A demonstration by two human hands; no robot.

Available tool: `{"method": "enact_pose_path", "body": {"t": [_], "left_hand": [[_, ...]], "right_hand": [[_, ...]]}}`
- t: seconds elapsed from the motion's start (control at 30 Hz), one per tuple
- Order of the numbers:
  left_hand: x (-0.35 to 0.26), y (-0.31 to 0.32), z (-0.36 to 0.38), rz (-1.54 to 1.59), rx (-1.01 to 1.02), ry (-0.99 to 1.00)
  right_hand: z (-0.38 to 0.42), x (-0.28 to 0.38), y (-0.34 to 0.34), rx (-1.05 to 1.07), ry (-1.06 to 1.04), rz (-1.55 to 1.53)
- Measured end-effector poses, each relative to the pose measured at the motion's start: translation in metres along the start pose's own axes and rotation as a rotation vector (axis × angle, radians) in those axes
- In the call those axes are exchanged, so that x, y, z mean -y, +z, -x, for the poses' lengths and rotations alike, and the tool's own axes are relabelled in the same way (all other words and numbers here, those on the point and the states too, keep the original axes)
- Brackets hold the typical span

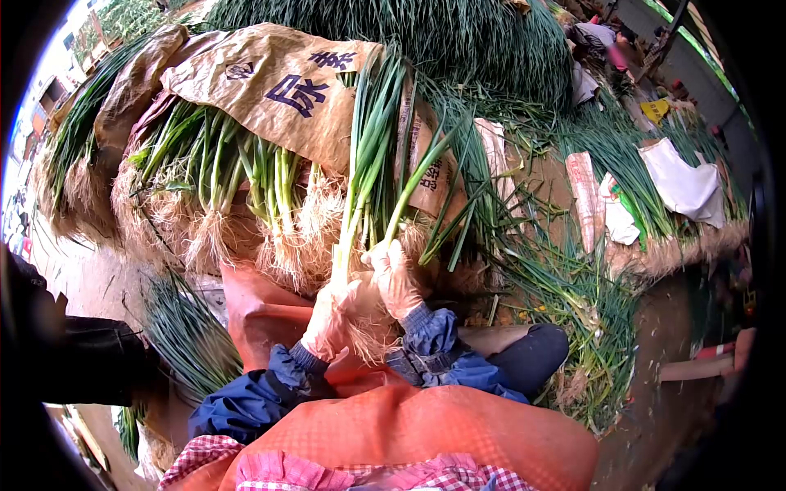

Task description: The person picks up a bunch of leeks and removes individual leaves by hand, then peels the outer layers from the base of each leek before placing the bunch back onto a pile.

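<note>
Both my hands wear pale gloves above my lap. My left hand point(329, 321) is closed around the white lower ends of a bunch of green onions point(365, 164), which stands upright with its leaves pointing away from me. Its pale roots point(370, 331) hang down between my hands. Close beside it, my right hand point(395, 282) is closed with the fingers pinched on the base of a single green onion point(417, 180) that leans to the right. My right fingertips are partly hidden.
A printed woven sack point(270, 82) covers bundled green onions point(209, 180) ahead. A large green heap point(491, 41) rises behind. Loose leaves point(573, 327) lie on the right, near bundles under white cloth point(684, 180). My orange apron point(409, 425) covers my lap. People point(606, 37) appear far right.
</note>
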State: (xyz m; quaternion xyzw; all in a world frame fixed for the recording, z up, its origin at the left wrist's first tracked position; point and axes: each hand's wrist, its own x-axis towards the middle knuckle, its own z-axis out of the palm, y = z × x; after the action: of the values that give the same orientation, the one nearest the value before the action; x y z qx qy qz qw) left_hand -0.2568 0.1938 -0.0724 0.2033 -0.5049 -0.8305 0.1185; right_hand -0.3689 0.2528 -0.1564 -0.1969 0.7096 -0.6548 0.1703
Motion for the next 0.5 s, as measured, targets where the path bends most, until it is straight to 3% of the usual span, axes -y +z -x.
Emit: {"method": "enact_pose_path", "body": {"t": [0.07, 0.1, 0.13, 0.23, 0.27, 0.33, 0.37, 0.4, 0.47, 0.5], "left_hand": [[0.006, 0.009, -0.003, 0.381, -0.061, -0.166], [0.006, 0.015, -0.008, 0.490, -0.337, -0.294], [-0.002, 0.007, -0.006, 0.540, -0.148, -0.307], [0.008, -0.014, -0.009, 0.399, 0.062, -0.076], [0.011, -0.018, -0.008, 0.521, 0.047, -0.153], [0.002, -0.037, -0.005, 0.673, 0.141, -0.191], [-0.017, -0.040, -0.001, 0.714, 0.281, -0.142], [-0.033, -0.040, 0.008, 0.782, 0.327, -0.064], [-0.046, -0.044, 0.014, 0.773, 0.352, 0.076], [-0.051, -0.040, 0.012, 0.699, 0.243, 0.037]], "right_hand": [[-0.008, 0.022, -0.001, -0.003, -0.059, 0.045], [-0.006, 0.037, -0.010, 0.095, 0.049, -0.032], [-0.008, 0.048, -0.014, 0.195, 0.157, -0.104], [-0.013, 0.048, 0.002, 0.201, -0.322, 0.127], [-0.013, 0.055, 0.008, 0.178, -0.475, 0.208], [-0.014, 0.076, 0.003, 0.330, -0.223, 0.050], [-0.026, 0.067, 0.013, 0.188, -0.191, 0.019], [-0.024, 0.059, 0.002, 0.059, -0.216, 0.365], [-0.044, 0.041, 0.015, 0.145, -0.074, 0.850], [-0.060, 0.004, 0.028, 0.106, -0.128, 0.917]]}}
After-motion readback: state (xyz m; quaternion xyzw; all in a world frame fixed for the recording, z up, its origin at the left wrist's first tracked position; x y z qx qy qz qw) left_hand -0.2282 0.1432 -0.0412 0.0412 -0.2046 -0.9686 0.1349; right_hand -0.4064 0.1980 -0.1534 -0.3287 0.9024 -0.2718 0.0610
